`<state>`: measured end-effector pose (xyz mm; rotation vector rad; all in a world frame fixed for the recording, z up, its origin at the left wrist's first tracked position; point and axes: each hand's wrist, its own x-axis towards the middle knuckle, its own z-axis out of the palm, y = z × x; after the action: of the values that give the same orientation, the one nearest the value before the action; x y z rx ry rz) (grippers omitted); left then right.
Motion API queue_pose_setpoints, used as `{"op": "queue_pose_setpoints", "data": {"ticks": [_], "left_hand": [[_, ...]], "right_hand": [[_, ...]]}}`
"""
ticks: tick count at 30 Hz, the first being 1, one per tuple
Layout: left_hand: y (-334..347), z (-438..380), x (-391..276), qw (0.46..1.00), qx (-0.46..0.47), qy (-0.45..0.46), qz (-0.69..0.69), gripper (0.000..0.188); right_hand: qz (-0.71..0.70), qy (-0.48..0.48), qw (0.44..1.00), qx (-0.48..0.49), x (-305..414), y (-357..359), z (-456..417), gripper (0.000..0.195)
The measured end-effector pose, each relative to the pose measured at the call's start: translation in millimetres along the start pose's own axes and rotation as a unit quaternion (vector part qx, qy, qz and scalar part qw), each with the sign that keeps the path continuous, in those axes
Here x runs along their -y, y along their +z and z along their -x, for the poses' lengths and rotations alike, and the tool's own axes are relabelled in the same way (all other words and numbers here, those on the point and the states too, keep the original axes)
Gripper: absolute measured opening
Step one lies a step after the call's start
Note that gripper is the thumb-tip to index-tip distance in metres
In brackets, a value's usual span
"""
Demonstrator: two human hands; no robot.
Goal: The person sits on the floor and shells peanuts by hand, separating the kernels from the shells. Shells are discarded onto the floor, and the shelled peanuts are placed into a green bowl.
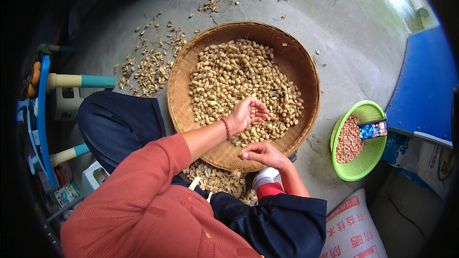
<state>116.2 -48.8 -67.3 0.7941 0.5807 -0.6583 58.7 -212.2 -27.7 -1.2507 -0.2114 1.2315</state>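
My left hand (247, 115), with a red bead bracelet (226, 129) at its wrist, is turned palm up over the heap of unshelled peanuts (236, 75). Its fingers curl around what look like a few peanut kernels (253, 112). The heap lies in a large round woven bamboo tray (183, 104). Over the tray's near rim, my right hand (263, 154) points left with bent fingers and thumb close together; whether anything is between them is hidden. Below that rim, empty peanut shells (218, 182) lie piled between my legs, and a blurred pale bit shows above them.
To the right, a green plastic basket (373, 157) holds shelled peanuts (348, 141), with a phone (373, 129) at its rim. A printed woven sack (353, 229) stands near my right knee. Shells and peanut debris (152, 73) litter the concrete floor at left, beside a blue-edged stool (43, 114).
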Motion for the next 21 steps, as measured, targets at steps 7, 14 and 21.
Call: {"op": "queue_pose_setpoints", "data": {"ticks": [7,14,21], "left_hand": [[43.6,35.2,25.3,0.822,0.138,0.336,-0.439,0.032],[53.1,27.6,22.6,0.782,0.105,0.391,-0.473,0.015],[43.9,-46.9,10.6,0.847,-0.055,0.178,-0.499,0.017]], "right_hand": [[-0.515,-0.060,0.808,-0.280,-21.3,-11.2,-18.9,0.027],[-0.422,-0.126,0.824,-0.356,-23.8,-51.7,17.1,0.025],[0.143,-0.126,0.640,-0.745,12.1,-120.8,132.8,0.032]]}}
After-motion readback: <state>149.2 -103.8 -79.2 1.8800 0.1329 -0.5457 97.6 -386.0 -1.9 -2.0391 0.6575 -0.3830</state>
